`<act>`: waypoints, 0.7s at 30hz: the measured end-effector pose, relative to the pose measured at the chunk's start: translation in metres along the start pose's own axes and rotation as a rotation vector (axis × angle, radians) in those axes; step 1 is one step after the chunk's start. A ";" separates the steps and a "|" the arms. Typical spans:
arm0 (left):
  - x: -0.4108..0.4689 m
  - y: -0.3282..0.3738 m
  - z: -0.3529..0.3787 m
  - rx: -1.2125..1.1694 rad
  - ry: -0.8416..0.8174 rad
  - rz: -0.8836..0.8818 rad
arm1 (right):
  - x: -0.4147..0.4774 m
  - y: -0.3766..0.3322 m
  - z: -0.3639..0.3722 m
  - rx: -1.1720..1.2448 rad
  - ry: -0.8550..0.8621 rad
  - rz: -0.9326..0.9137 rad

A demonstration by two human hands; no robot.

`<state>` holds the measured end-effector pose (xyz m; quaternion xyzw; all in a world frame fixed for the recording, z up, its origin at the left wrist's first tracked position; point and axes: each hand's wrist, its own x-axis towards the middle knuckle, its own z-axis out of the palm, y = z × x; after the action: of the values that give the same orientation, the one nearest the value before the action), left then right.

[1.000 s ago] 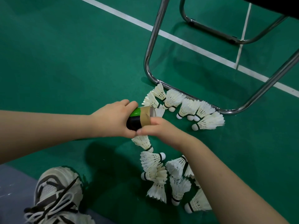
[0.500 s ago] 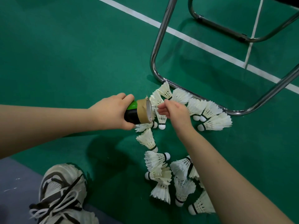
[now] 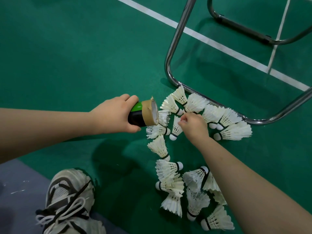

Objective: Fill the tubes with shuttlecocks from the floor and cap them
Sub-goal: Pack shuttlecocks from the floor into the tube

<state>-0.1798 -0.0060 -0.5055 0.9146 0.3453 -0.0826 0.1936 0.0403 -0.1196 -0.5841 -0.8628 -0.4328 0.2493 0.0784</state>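
Cardboard tube [image 3: 143,114], black and green with ragged brown tape round its rim, sits gripped in the left hand [image 3: 114,115], its long axis nine-to-three and its open mouth facing three o'clock. At its three o'clock the right hand [image 3: 194,125] pinches the feathery skirt of a shuttlecock [image 3: 175,128], cork pointing six. Other shuttlecocks [image 3: 166,169] litter the green floor [image 3: 67,56], from the tubular chrome frame [image 3: 173,53] towards five o'clock.

Even overhead light, wide-angle edge distortion
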 end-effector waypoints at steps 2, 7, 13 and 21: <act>0.000 -0.002 0.000 0.002 0.002 -0.005 | -0.003 0.002 -0.007 0.158 -0.013 0.058; -0.002 -0.007 0.002 -0.005 -0.008 -0.033 | -0.013 -0.010 -0.045 0.711 0.105 0.028; -0.003 0.004 0.004 -0.017 -0.010 -0.014 | -0.032 -0.054 -0.064 0.928 0.137 -0.222; -0.005 0.011 0.000 -0.081 -0.010 -0.036 | -0.044 -0.069 -0.043 0.822 -0.049 -0.220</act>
<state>-0.1760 -0.0160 -0.5008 0.8992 0.3638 -0.0765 0.2307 -0.0092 -0.1082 -0.5072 -0.7024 -0.3884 0.4118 0.4316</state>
